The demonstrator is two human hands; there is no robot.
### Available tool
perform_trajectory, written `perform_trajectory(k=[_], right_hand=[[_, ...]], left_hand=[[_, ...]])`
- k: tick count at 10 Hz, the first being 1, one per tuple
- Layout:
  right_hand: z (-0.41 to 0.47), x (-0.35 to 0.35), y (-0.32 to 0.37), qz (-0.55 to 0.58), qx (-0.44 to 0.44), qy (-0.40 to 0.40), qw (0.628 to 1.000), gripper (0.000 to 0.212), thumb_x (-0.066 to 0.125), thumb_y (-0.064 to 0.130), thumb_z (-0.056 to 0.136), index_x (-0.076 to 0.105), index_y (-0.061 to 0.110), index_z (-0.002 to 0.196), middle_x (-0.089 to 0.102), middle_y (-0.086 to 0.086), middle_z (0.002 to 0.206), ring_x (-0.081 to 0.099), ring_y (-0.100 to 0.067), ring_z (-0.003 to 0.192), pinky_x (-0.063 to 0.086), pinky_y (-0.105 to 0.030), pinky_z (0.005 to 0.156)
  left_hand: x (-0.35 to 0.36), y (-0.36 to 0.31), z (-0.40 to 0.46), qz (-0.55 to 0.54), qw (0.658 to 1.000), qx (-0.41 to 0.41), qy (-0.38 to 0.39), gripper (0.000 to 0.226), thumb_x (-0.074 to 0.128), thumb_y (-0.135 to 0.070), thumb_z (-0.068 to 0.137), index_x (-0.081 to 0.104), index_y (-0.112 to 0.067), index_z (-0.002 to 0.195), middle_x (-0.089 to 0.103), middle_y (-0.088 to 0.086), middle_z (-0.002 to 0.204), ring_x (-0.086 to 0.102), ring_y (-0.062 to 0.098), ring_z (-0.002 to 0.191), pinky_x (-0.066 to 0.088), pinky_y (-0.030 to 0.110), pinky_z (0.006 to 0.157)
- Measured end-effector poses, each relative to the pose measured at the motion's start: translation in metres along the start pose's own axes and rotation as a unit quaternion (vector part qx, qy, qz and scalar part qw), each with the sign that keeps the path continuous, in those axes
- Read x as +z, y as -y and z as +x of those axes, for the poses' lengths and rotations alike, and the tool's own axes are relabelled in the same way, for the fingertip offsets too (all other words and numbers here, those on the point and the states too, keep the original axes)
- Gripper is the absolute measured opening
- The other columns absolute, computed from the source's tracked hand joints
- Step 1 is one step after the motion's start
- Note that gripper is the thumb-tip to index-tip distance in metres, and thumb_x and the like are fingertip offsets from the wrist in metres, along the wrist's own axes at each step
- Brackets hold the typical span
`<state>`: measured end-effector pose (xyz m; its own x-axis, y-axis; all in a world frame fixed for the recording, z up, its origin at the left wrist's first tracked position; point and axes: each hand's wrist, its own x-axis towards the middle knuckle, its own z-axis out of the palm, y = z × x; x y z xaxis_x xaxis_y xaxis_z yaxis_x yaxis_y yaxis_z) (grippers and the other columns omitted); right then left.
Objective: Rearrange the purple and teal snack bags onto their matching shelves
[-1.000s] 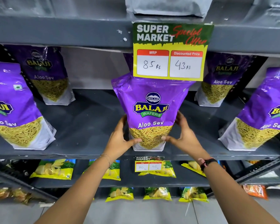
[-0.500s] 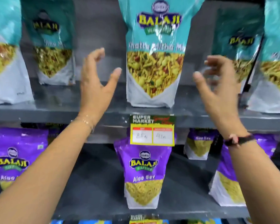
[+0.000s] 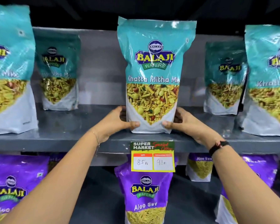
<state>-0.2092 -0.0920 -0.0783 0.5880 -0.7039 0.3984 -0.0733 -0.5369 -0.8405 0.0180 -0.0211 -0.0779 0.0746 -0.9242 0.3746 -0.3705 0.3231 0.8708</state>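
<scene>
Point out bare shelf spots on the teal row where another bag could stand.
On the upper shelf, two free patches flank the centre teal bag held by the left hand and right hand: one toward the back-left teal bag, one toward the back-right teal bag. Both shelf ends are crowded with front bags.

Retail shop, supermarket aisle. Grey metal shelf (image 3: 58,139) below fingers (image 3: 134,124) carries "SUPER MARKET Special Offer" price tag (image 3: 152,156). Identical teal snack bags (image 3: 60,71) ranged either side of fingers, purple snack bags (image 3: 145,193) on tier beneath.
</scene>
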Motion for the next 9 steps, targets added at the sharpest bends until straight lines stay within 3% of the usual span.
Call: perform_trajectory(k=[3, 5, 7, 8, 9], right_hand=[[-0.0064, -0.0013, 0.0017, -0.012, -0.012, -0.003, 1.0, 0.078, 0.075, 0.044, 0.046, 0.045, 0.021, 0.114, 0.06, 0.008, 0.111, 0.058, -0.001, 0.101, 0.049, -0.013, 0.083], [-0.0068, -0.0032, 0.0009, -0.023, -0.007, -0.004, 1.0, 0.084, 0.075, 0.045, 0.046, 0.043, 0.019, 0.12, 0.058, -0.001, 0.122, 0.056, -0.013, 0.11, 0.044, -0.031, 0.095], [-0.0055, -0.0037, -0.0025, -0.021, -0.011, -0.007, 1.0, 0.081, 0.076, 0.046, 0.045, 0.044, 0.023, 0.116, 0.059, 0.0, 0.12, 0.057, -0.012, 0.109, 0.045, -0.03, 0.094], [-0.0058, -0.0052, -0.0008, -0.021, -0.012, 0.002, 1.0, 0.079, 0.076, 0.045, 0.046, 0.044, 0.024, 0.115, 0.059, 0.002, 0.118, 0.057, -0.01, 0.108, 0.046, -0.026, 0.091], [-0.0081, -0.0013, 0.0036, 0.011, -0.047, -0.052, 0.997, 0.066, 0.072, 0.04, 0.055, 0.044, 0.023, 0.113, 0.057, 0.005, 0.114, 0.056, 0.001, 0.101, 0.048, -0.01, 0.079]], left_hand=[[-0.0015, -0.0059, -0.0081, -0.015, 1.0, -0.001, 0.009, 0.066, 0.077, -0.017, 0.056, 0.039, -0.021, 0.11, 0.055, -0.008, 0.106, 0.054, 0.004, 0.097, 0.048, 0.014, 0.074], [-0.0018, -0.0068, -0.0086, 0.001, 1.0, -0.008, 0.016, 0.079, 0.075, -0.039, 0.04, 0.042, -0.026, 0.111, 0.056, -0.009, 0.107, 0.052, 0.009, 0.104, 0.044, 0.022, 0.085], [-0.0022, -0.0042, -0.0073, 0.004, 1.0, -0.001, 0.028, 0.074, 0.075, -0.04, 0.039, 0.047, -0.029, 0.106, 0.058, -0.007, 0.109, 0.053, 0.01, 0.105, 0.044, 0.023, 0.086], [-0.003, -0.0072, -0.0075, 0.013, 0.999, -0.01, 0.029, 0.079, 0.075, -0.041, 0.04, 0.045, -0.025, 0.111, 0.056, 0.001, 0.119, 0.051, 0.016, 0.111, 0.043, 0.026, 0.088], [-0.0005, -0.0114, -0.0114, -0.02, 1.0, 0.004, -0.024, 0.095, 0.069, -0.063, 0.049, 0.035, -0.019, 0.125, 0.049, -0.002, 0.125, 0.044, 0.016, 0.119, 0.034, 0.028, 0.098]])
